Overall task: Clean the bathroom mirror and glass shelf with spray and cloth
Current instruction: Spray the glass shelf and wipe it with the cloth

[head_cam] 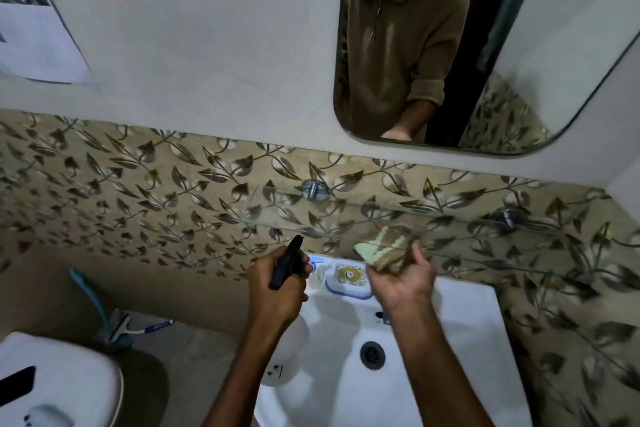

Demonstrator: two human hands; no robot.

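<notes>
Two bare forearms reach forward over a white sink (450,340), its drain (372,355) between them. The left hand (277,284) is clenched around the black trigger head of a spray bottle (289,262), whose white body hangs below the wrist, nozzle aimed toward the wall. The right hand (403,279) grips a folded cloth (382,248), green and brown, raised just at the front edge of the glass shelf (450,215). A soap dish (348,279) sits at the back of the sink, between the hands. Behind the shelf is leaf-patterned tile (138,184). Above it hangs the mirror (519,45), reflecting the person's olive pullover. A toilet (62,378) stands at lower left.
</notes>
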